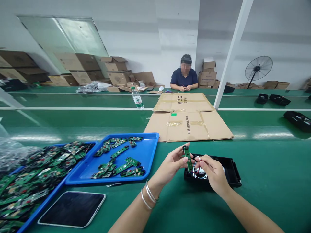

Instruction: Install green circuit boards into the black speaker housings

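Observation:
My left hand (175, 159), with bangles at the wrist, holds a narrow green circuit board (188, 158) upright by its edges. Close on its right, my right hand (212, 170) pinches a small white connector (198, 159) beside the board. Thin red and dark wires run near the fingertips. Below both hands lies an open black speaker housing (232, 171), with round silver speaker parts showing inside and partly covered by my right hand.
Left are a blue tray (152, 152) of circuit boards, a fuller tray (54, 191) and a tablet (72, 208). Flattened cardboard (155, 127) and a bottle (138, 99) lie ahead. A person (184, 77) sits opposite. Black housings (297, 120) are at right.

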A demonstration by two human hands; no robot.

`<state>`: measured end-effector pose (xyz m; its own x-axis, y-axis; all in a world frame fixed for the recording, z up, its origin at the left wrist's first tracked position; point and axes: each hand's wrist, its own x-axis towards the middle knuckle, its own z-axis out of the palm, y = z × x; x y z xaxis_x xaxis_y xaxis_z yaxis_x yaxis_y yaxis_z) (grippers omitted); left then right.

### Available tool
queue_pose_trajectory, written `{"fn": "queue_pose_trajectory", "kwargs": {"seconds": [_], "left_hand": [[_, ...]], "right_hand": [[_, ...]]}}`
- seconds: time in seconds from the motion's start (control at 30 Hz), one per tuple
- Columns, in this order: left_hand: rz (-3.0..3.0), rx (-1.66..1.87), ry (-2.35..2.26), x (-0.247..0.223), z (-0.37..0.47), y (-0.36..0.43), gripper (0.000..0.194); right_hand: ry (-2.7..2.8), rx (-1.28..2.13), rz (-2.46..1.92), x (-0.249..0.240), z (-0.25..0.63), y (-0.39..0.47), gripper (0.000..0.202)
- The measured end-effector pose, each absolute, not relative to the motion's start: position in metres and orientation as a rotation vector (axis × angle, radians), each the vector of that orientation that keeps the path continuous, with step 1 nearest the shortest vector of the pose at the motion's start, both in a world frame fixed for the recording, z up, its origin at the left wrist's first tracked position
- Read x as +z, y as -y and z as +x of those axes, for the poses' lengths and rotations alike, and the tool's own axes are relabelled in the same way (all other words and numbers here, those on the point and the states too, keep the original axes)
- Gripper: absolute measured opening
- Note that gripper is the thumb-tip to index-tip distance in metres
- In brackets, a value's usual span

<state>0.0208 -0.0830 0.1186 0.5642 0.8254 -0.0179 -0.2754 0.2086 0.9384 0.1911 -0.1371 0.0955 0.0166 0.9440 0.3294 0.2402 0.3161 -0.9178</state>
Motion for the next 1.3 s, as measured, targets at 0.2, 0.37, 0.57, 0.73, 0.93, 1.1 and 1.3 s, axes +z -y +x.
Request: {"fn": "queue_pose_trajectory", "kwargs": {"seconds": [0.2, 0.37, 0.57, 0.73, 0.93, 1.1, 1.3], "left_hand": [[1.242, 0.908, -0.767, 0.105, 0.033, 0.083, 0.030], [1.367, 0.970, -0.928, 0.101, 0.039, 0.090, 0.028], [1.363, 0.932, -0.867, 0.109, 0.038, 0.094, 0.034], [1.441, 1.074, -0.972, 0.108, 0.043, 0.103, 0.015], [1.470, 1.097, -0.912, 0.098, 0.051, 0.116, 0.016], [1.573, 1.143, -0.922, 0.092, 0.050, 0.117, 0.012], [1.685, 1.199, -0.956, 0.093, 0.049, 0.116, 0.008]], "right_hand": [[1.374, 0.952, -1.252, 0.091, 0.192, 0.133, 0.029], [1.301, 1.018, -1.317, 0.092, 0.191, 0.134, 0.024], [1.415, 0.900, -1.323, 0.101, 0.191, 0.137, 0.022], [1.491, 0.858, -1.362, 0.103, 0.188, 0.142, 0.026], [1.399, 0.959, -1.293, 0.104, 0.187, 0.143, 0.028], [1.312, 1.123, -1.209, 0.106, 0.190, 0.142, 0.027], [1.265, 1.217, -1.174, 0.106, 0.191, 0.141, 0.029]]}}
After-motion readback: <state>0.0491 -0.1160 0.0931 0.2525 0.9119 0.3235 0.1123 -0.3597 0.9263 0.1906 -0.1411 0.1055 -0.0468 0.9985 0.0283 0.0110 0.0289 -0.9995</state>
